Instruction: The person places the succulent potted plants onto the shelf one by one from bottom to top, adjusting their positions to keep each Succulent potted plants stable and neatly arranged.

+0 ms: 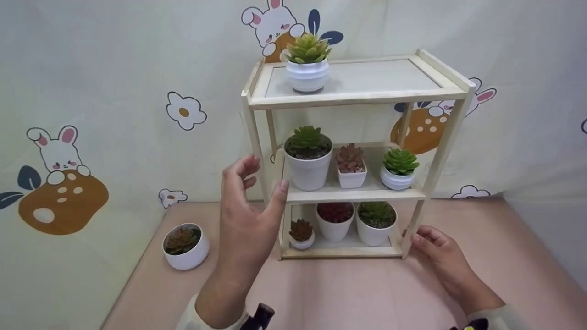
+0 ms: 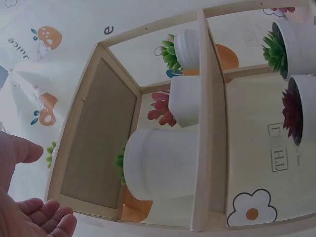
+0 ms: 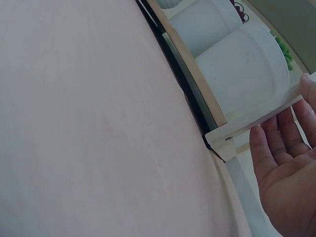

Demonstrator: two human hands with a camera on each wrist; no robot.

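A small three-tier wooden shelf [image 1: 353, 197] stands upright with potted succulents on each tier. My left hand [image 1: 247, 220] is beside its left post, fingers loosely bent and thumb apart, holding nothing. In the left wrist view, a gap shows between that hand [image 2: 29, 197] and the shelf frame. The right hand [image 1: 442, 256] grips the lower right post, with the thumb in front and fingers behind, as the right wrist view of the hand [image 3: 286, 163] shows. One yellow-green succulent in a ribbed white pot [image 1: 307, 75] sits at the left of the top tier.
On the middle tier are a green succulent [image 1: 308, 167], a reddish one in a square pot [image 1: 351, 176] and a small green one [image 1: 398, 178]. Three more pots fill the bottom tier. A brownish succulent in a white bowl [image 1: 188, 256] stands left on the pinkish table [image 1: 348, 293]. Behind hangs patterned cloth.
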